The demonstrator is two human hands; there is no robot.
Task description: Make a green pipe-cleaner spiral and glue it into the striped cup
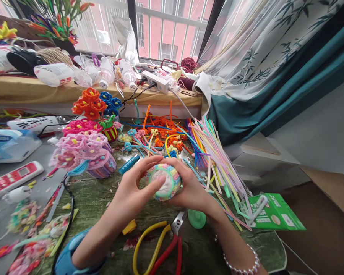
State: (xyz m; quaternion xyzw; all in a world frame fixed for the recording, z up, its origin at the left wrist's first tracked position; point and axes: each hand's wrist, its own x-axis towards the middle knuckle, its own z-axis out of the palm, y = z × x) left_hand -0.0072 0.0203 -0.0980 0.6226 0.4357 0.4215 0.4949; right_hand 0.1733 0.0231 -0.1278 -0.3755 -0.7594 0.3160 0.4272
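Between my two hands sits a small round pot (174,176) wrapped in pastel pipe cleaners, its mint-rimmed, white-filled face turned toward me. My left hand (139,183) curls around its left side, the thumb pressed onto the white middle. My right hand (190,189) wraps the right side; some of its fingers are hidden behind the pot. Just below my hands lie scissors (177,223) with yellow and red handles, beside a green round lid-like piece (197,219). A yellow piece (129,227) rests near my left forearm.
Pipe-cleaner flower pots (101,162) stand at left, near a teal lighter (129,164). Bundled pipe cleaners (218,152) and a green packet (278,212) lie at right. A black cable (71,206) crosses the left side. Bottles and a power strip (156,81) line the sill.
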